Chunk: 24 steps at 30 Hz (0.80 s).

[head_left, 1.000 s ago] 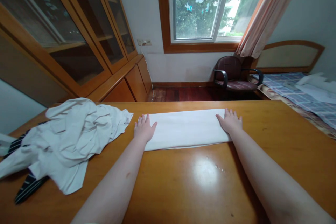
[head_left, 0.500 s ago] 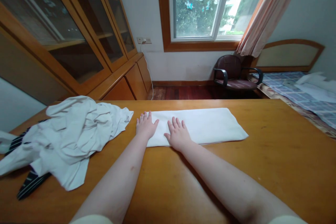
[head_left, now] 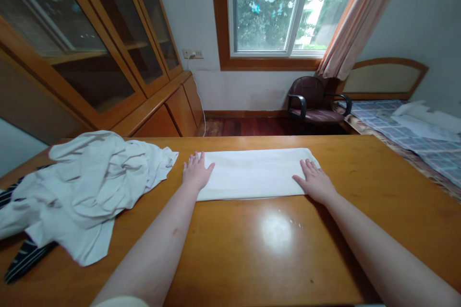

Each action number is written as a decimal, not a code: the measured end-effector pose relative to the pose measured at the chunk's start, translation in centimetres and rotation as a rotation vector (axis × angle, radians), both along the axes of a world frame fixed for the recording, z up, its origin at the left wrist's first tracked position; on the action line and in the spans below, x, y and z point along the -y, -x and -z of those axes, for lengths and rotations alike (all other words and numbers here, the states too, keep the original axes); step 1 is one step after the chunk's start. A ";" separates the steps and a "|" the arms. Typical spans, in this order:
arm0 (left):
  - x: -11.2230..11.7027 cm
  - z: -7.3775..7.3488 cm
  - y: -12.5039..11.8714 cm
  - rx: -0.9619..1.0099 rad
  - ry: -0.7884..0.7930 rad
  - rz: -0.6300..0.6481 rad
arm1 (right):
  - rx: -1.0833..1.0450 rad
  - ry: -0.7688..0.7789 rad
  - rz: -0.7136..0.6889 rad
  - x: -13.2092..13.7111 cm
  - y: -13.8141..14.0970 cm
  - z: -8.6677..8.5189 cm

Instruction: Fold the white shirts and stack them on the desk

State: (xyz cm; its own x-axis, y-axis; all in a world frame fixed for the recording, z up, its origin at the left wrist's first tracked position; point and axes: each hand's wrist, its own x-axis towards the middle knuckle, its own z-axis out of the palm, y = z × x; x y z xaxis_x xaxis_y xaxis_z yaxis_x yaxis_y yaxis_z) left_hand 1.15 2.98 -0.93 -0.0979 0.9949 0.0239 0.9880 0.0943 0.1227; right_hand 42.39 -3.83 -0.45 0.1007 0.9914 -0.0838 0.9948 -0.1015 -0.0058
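A white cloth [head_left: 252,172], folded into a long flat strip, lies across the wooden table [head_left: 230,244]. On its left end rests my left hand [head_left: 197,171], palm down with the fingers spread. My right hand [head_left: 317,181] lies flat over the cloth's right end, fingers apart, covering that corner. Neither hand grips the fabric. Left of my left hand is a crumpled heap of white clothing [head_left: 97,187], and a dark striped piece of fabric [head_left: 30,255] pokes out from under it.
Beyond the table's far edge stand a dark red armchair [head_left: 311,98] and a bed [head_left: 403,120] with a checked cover. A glass-fronted cabinet [head_left: 158,105] lines the left side. A white cord [head_left: 200,93] hangs from the wall socket [head_left: 193,53].
My right hand has slid right along the cloth, from near its left part to its right end. My left hand stays on the left end. The view has shifted slightly.
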 end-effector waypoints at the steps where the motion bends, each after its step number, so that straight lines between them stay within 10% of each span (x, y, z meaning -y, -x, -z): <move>1: -0.2 -0.2 0.0 0.001 -0.006 -0.001 | 0.010 -0.004 0.004 0.0 -0.4 0.1; 7: -0.1 -2.4 -5.0 -0.089 -0.200 0.022 | 0.026 -0.025 0.008 0.1 0.1 0.1; 14: 5.1 -1.0 -17.0 0.066 -0.024 0.679 | 0.025 -0.038 -0.004 0.1 -1.0 0.2; 24: 4.4 -1.0 -3.6 -0.072 0.061 0.266 | 0.025 -0.040 -0.004 0.3 -1.4 -0.1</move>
State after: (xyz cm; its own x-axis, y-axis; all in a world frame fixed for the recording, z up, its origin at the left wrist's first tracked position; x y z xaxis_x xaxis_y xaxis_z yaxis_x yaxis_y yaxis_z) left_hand 4.73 -1.39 0.09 0.1662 0.9853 -0.0399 0.9850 -0.1639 0.0538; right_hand 43.75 -4.16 -0.32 0.0984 0.9943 -0.0412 0.9951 -0.0978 0.0154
